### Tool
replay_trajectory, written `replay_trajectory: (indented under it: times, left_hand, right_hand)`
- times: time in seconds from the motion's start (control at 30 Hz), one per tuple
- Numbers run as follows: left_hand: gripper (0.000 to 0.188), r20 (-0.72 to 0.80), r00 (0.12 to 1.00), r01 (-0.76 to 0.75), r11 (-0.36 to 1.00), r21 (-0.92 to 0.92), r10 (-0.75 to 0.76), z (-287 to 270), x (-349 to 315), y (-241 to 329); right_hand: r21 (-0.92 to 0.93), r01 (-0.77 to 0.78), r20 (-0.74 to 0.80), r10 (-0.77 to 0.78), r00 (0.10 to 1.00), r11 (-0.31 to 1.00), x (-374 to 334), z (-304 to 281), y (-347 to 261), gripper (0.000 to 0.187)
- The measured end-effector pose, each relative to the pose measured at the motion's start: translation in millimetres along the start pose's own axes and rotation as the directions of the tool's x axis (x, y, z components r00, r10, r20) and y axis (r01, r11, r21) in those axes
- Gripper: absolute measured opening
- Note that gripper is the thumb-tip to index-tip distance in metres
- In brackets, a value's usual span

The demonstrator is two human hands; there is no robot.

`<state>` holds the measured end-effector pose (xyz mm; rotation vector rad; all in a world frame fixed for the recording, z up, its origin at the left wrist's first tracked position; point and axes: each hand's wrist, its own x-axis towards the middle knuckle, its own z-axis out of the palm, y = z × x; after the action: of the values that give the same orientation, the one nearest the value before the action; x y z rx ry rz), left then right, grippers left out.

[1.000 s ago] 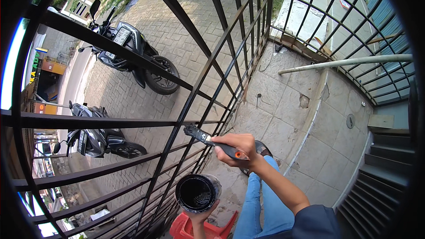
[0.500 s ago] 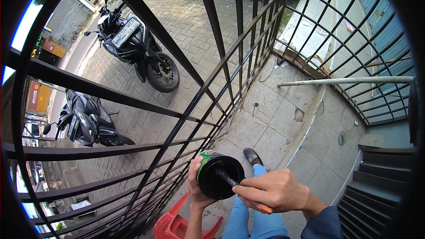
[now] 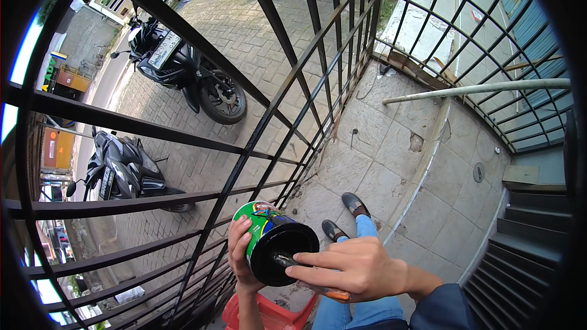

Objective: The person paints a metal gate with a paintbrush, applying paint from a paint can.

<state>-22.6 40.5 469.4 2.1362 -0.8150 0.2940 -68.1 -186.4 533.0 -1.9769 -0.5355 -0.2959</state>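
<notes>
My left hand (image 3: 241, 253) is wrapped round the side of a green paint can (image 3: 258, 223) with a coloured label. The can tilts so that its black-coated mouth faces up toward me. In my right hand (image 3: 367, 269), just to its right, is a paintbrush (image 3: 337, 295) with an orange handle end. The brush reaches into the can, its dark lower part showing near the mouth. Its bristles are lost in the dark inside, so I cannot tell how deep they sit.
A black metal railing (image 3: 241, 153) runs along my left, close to the can. Below the can stands a red plastic stool or chair (image 3: 269, 316). A pale pipe (image 3: 477, 89) crosses at right, above the tiled floor (image 3: 394, 165). Two motorcycles are parked beyond the bars.
The can has moved left and tips more, showing more of its green side. My right hand has shifted left with the brush deeper inside. Both shoes now show.
</notes>
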Motion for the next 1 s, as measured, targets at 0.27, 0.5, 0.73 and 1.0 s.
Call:
replay_trajectory:
  times: [0.27,0.5,0.73,1.0]
  left_hand:
    - [0.073,0.018,1.0,0.028,0.991,-0.131,-0.026,0,-1,0]
    - [0.076,0.043,0.998,0.04,0.991,-0.129,-0.035,0,2,1]
    - [0.081,0.011,0.997,0.072,0.983,-0.17,-0.072,7,2,-5]
    - [0.11,-0.075,0.871,0.467,0.866,-0.18,-0.485,35,-75,-66]
  right_hand:
    - [-0.134,0.096,0.014,-0.095,0.995,0.986,13,13,0,0.023]
    - [-0.314,0.17,0.117,-0.14,0.983,0.934,19,22,3,0.024]
    - [-0.328,0.139,0.016,-0.142,0.99,0.935,15,12,-2,0.03]
    - [0.209,-0.286,-0.399,0.349,0.848,0.935,-4,14,24,0.016]
